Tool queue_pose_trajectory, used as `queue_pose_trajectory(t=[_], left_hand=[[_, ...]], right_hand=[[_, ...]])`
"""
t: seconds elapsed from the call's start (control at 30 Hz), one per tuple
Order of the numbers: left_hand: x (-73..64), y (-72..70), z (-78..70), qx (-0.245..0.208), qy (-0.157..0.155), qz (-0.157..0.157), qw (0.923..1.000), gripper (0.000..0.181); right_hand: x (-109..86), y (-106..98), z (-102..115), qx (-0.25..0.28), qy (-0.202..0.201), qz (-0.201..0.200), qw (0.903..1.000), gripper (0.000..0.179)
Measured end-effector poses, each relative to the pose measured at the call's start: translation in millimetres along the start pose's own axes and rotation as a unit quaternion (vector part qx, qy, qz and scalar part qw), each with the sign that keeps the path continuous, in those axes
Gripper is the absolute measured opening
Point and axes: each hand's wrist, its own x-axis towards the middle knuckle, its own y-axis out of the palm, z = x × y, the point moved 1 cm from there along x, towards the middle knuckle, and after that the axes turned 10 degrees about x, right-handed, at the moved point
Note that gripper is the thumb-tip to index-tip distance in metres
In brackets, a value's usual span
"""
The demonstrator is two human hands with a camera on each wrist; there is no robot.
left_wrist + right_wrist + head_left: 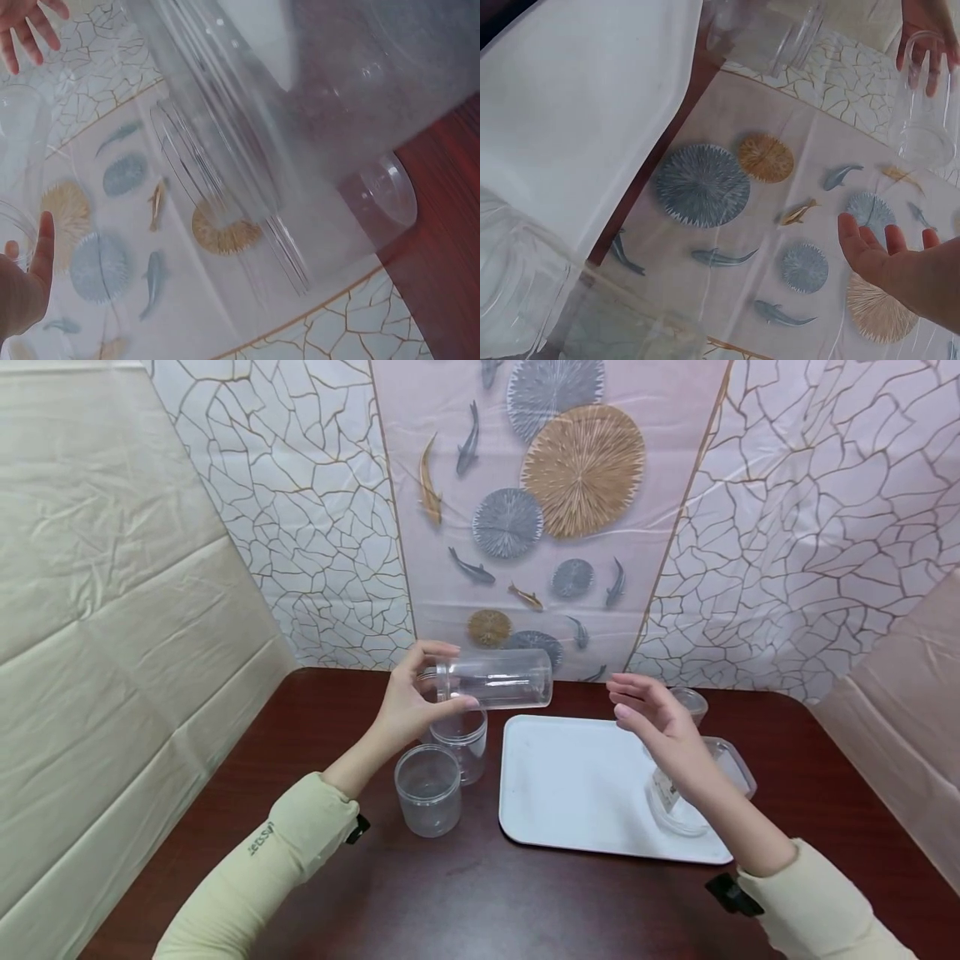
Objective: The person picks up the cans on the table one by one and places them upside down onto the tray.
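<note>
A tall clear plastic jar (502,681) lies sideways in the air over the back of the table, and my left hand (408,697) grips its left end between thumb and fingers. The right wrist view also shows this jar (924,135) with the left hand behind it. My right hand (660,727) hovers over the right part of a white tray (570,785), fingers apart and loosely bent, touching nothing. Below the left hand stand two wider clear jars, a front one (429,793) and one behind it (468,756).
At the tray's right end are a round clear container (678,822) with a label and a rectangular clear container (735,764), partly hidden by the right arm. Behind them stands another clear container (692,702). A patterned cloth (510,585) hangs at the table's back edge.
</note>
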Motion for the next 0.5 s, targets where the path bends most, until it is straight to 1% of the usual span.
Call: queue_pose_trajectory(t=[0.07,0.2,0.27,0.33,0.5], left_hand=[[0.0,2.7,-1.2,-0.008,-0.009,0.005,0.9999,0.059],[0.6,7.9,-3.0,-0.038,-0.035,0.016,0.9985,0.059],[1.0,10.3,-3.2,-0.051,-0.041,0.018,0.9977,0.059],[1.7,12.9,-3.4,-0.059,-0.036,0.020,0.9974,0.060],[3.4,20.4,-4.2,-0.061,-0.014,0.023,0.9978,0.060]], right_hand=[[1.5,1.8,0.4,0.002,0.001,-0.001,1.0000,0.042],[4.3,4.5,0.7,0.007,-0.001,-0.005,1.0000,0.042],[5.9,5.9,1.1,0.012,-0.003,-0.005,0.9999,0.042],[7.6,7.4,1.9,0.019,-0.003,-0.005,0.9998,0.042],[11.6,10.4,4.5,0.038,-0.002,-0.007,0.9992,0.043]])
